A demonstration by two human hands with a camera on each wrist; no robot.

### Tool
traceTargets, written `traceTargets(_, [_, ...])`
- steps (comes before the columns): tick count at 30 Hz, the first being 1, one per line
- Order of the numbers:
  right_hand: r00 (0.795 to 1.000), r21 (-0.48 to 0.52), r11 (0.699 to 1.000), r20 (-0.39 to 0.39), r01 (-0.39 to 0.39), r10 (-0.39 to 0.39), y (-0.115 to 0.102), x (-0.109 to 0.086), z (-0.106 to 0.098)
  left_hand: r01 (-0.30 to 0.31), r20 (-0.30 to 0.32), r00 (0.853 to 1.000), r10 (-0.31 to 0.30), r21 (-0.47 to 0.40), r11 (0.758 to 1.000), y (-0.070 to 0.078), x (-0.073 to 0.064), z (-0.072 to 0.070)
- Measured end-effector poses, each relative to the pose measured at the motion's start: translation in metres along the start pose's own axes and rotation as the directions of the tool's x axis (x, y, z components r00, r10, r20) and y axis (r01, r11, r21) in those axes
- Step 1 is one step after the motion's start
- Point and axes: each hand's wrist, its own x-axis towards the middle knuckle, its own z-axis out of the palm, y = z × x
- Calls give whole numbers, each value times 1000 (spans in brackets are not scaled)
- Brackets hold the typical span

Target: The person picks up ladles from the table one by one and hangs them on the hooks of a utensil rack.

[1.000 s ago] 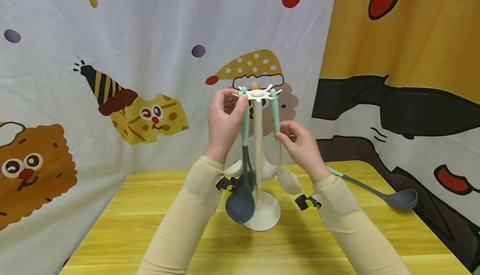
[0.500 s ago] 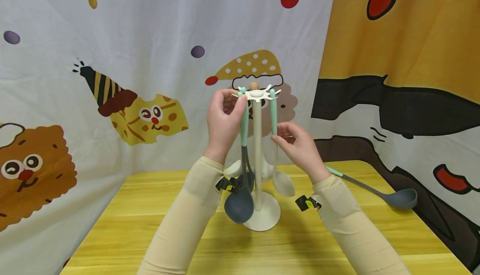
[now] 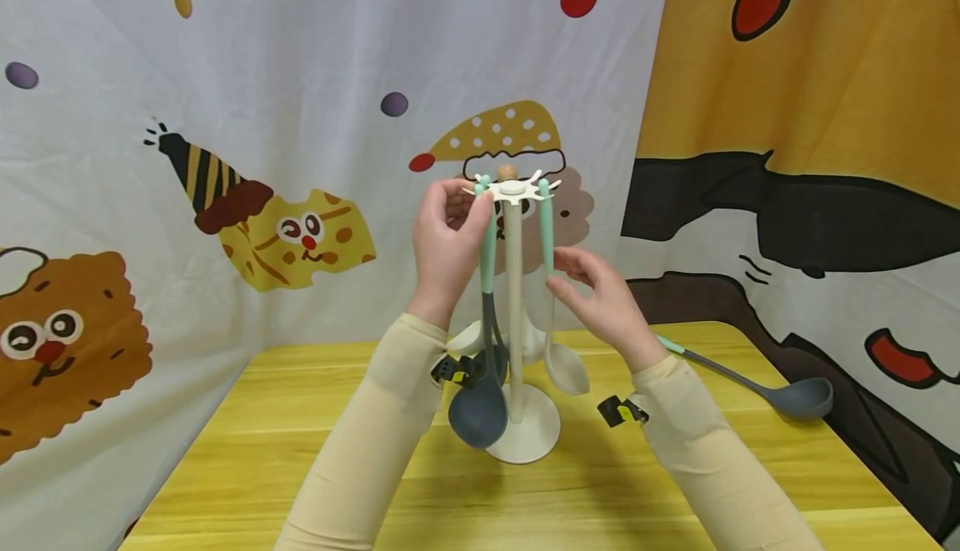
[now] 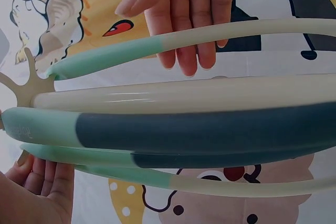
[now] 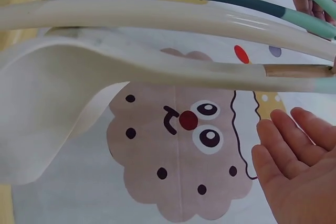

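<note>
A cream utensil stand [image 3: 514,309] rises from a round base, its top a ring of hooks. My left hand [image 3: 452,238] grips one edge of that ring, close to the mint handles of two dark grey utensils; a ladle [image 3: 478,413] hangs in front. On the right side hangs a cream spoon [image 3: 567,369] with a mint handle. Beside its handle is my right hand [image 3: 600,297], fingers extended and thumb apart. In the right wrist view the right hand [image 5: 299,156] shows a gap below the spoon's handle. Other cream utensils behind the pole are partly hidden.
Another dark grey ladle [image 3: 802,398] with a mint handle lies at the right of the wooden table [image 3: 315,451]. Behind the table hangs a printed curtain [image 3: 315,51].
My right hand has let go of the spoon's handle and its fingers have spread. Before that, the spoon swung slightly left toward the pole. My left hand stays put.
</note>
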Motion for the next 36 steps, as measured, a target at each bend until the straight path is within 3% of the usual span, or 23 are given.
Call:
traceTargets(15, [995,-114,992,85,59,-49,16,-12,-5,4,2,1000,-4,10,1000,-1,-1,0])
traceTargets(36, [982,-207,971,168,118,-83,62,-35,-11,-6,5,1000,6,5,1000,-1,0,0])
